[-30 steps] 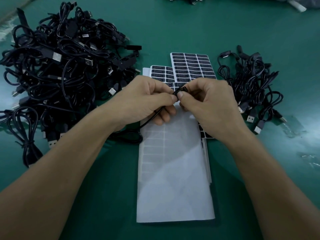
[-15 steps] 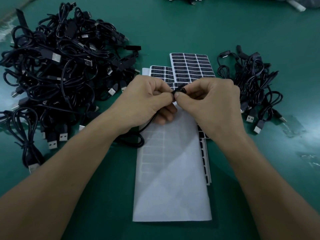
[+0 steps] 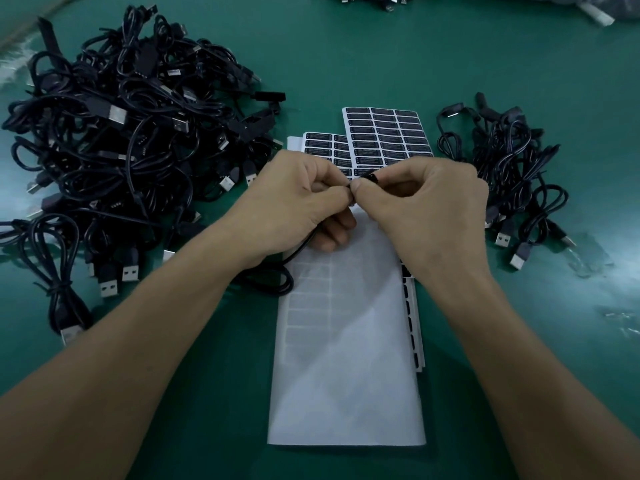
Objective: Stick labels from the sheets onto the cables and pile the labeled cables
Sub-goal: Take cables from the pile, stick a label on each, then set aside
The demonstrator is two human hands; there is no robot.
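While they meet above the middle of the green bench (image 3: 346, 53), the left grip (image 3: 298, 202) and the right grip (image 3: 426, 209) are both clamped on one black cable (image 3: 300, 250) between thumb and forefinger, and its slack loops down onto the bench under the left wrist. Beneath them lie the label sheets (image 3: 388, 136) and a peeled white backing sheet (image 3: 346, 358). A large cable heap (image 3: 121, 140) fills the far-left side. A smaller cable heap (image 3: 502, 174) sits towards the right edge.
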